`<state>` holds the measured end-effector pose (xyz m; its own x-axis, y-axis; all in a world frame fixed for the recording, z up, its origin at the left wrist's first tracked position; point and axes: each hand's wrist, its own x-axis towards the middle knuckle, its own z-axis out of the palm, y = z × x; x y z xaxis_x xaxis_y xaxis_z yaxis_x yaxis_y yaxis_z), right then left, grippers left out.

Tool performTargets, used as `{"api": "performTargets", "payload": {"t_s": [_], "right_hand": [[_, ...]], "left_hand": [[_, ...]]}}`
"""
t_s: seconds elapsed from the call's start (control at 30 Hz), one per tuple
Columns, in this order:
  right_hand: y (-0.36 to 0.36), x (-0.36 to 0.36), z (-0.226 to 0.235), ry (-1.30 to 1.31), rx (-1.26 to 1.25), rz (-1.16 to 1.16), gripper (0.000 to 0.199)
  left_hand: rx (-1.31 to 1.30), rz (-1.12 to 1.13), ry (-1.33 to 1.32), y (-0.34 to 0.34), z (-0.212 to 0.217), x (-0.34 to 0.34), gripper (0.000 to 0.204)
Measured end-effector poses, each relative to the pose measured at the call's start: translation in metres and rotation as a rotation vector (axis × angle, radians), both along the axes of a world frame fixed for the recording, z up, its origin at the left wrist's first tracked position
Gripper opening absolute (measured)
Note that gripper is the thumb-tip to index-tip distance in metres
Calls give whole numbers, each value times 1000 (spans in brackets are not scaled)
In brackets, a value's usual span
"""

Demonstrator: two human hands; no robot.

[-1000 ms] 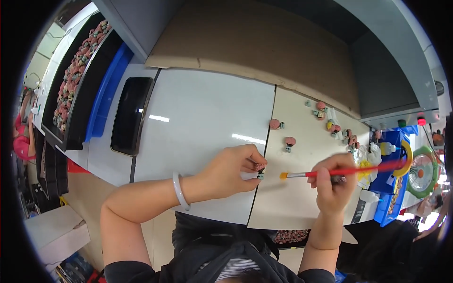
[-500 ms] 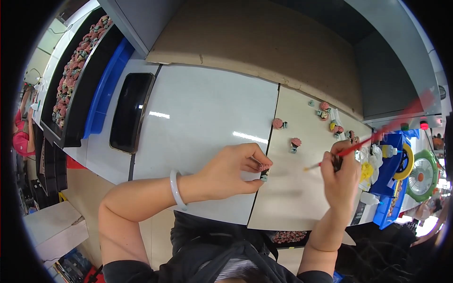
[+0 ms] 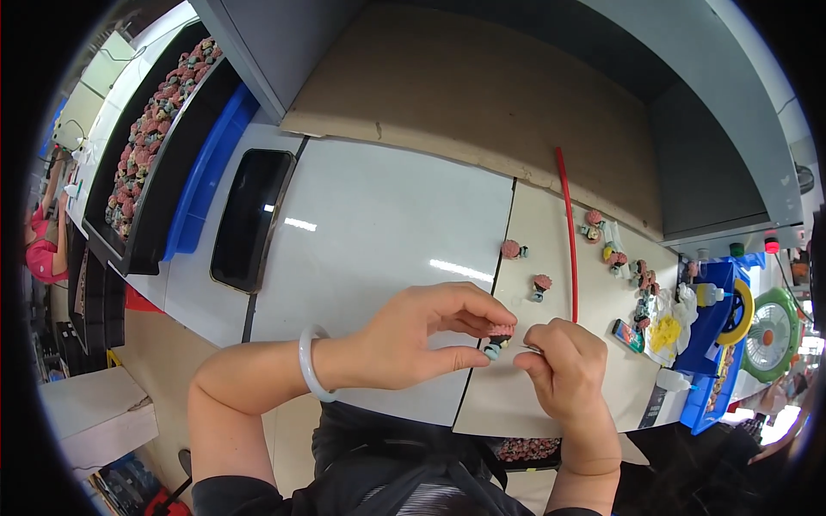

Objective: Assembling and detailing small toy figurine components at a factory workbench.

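Left hand (image 3: 422, 335) pinches a small figurine (image 3: 496, 340); right hand (image 3: 564, 365) grips a red brush (image 3: 566, 232), seemingly touching it

two hands work at the bench (image 3: 370, 224): the left hand (image 3: 422, 335) and the right hand (image 3: 564, 370), with one small pink-topped figurine (image 3: 496, 338) pinched between them and one red-handled brush (image 3: 567, 232) standing up from the right. two more figurines of that kind stand alone on the bench, one (image 3: 513, 249) just beside the seam and one (image 3: 540, 285) near it (a further cluster by the right edge is too small to count). there is one black tray (image 3: 249, 219), one blue bin (image 3: 206, 176), one white bracelet (image 3: 306, 365), one green fan (image 3: 774, 322).
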<state>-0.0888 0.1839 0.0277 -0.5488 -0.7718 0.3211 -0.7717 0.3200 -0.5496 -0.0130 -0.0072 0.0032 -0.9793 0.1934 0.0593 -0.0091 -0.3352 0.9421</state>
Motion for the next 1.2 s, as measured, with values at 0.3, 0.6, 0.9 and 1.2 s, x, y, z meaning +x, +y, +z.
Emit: {"api": "performTargets", "payload": {"t_s": [0.3,0.6,0.9,1.2], "right_hand": [[-3,1,-7,23,55,7,35],[-5,2,-6,34,69,33,27],[-5,2,-7,4,79,28,27],[-5,1,-7,9,82,51,26]], "left_hand": [[-14,-50,-55,1,3,0,39],[-40,-17,-1,1,2,2,37],[-143,7,48,0,1,2,36],[-165,17,46,1,1,2,37]]}}
